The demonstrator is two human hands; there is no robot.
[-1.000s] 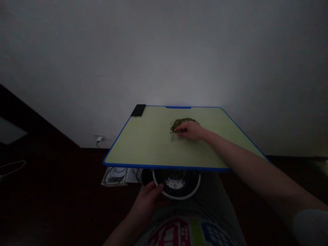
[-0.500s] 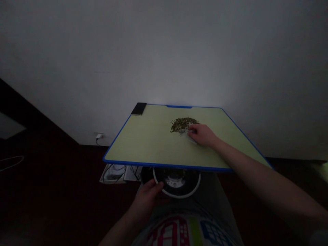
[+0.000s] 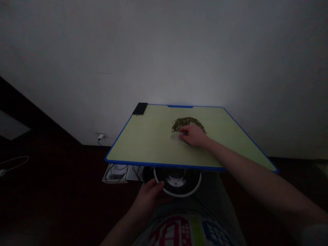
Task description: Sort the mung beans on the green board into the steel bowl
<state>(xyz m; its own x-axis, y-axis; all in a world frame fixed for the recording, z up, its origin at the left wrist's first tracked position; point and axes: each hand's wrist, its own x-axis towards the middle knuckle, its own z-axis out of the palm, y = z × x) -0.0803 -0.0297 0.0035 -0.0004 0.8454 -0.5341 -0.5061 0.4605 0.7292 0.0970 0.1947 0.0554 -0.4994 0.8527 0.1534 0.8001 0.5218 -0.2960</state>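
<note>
My right hand [image 3: 195, 136] pinches a thin, see-through plastic piece [image 3: 176, 137], low over the table's pale yellow top [image 3: 143, 143]. Its exact kind is too dim to make out. Touching or just behind my fingers spreads a pile of small brownish-green grains [image 3: 186, 121], partly covered by the hand. Below the table's near edge, my left hand [image 3: 148, 198] grips the pale rim of a round metal bowl [image 3: 183, 196], thumb on top. The tabletop hides the bowl's far side.
A black phone [image 3: 140, 109] lies at the table's far left corner. Blue edging [image 3: 164, 166] runs round the tabletop. Under it on the left sits an open box [image 3: 115, 173] with cables. A plugged-in charger [image 3: 101, 136] is at the wall [image 3: 164, 51].
My right hand has moved left with the plastic piece, along the near side of the grains. More grains show on the right. My left hand keeps its hold on the bowl.
</note>
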